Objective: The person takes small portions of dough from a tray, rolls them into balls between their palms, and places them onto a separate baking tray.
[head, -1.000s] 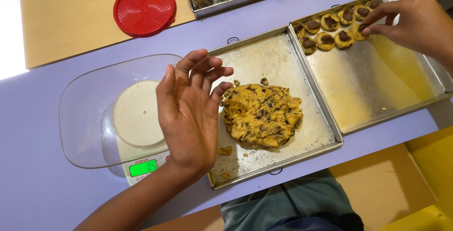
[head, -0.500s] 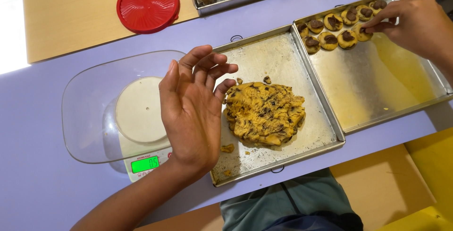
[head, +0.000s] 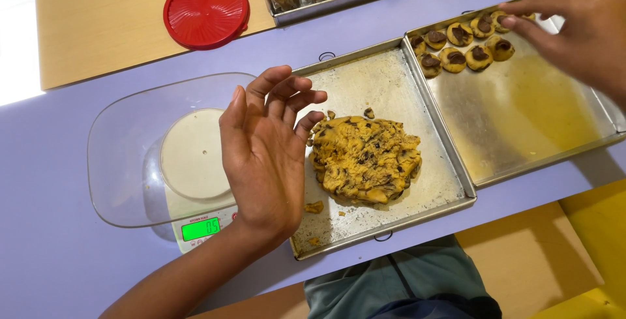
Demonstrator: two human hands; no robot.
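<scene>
Two hands were at work over a pale purple table point(head: 59, 182). The left hand point(head: 267, 156) hovered with palm up and fingers point(head: 287, 91) loosely spread and gently curled, gripping nothing. Just beyond its fingertips, to their right, a mound of chocolate-chip cookie dough point(head: 365, 159) lay on a floured metal tray point(head: 391, 77), with a few loose crumbs beneath the palm's edge. Behind the back of that hand sat a clear plastic bowl point(head: 124, 156) on a white kitchen scale point(head: 195, 224) with a lit green display. The right hand point(head: 580, 25) reached over a second metal tray point(head: 541, 123), its fingers pinched together at one small dough round; whether they actually gripped it could not be told. Shaped cookies topped with chocolate point(head: 456, 48) lay in rows just left of those fingertips. A red round lid point(head: 206, 11) rested well above the left fingers.
</scene>
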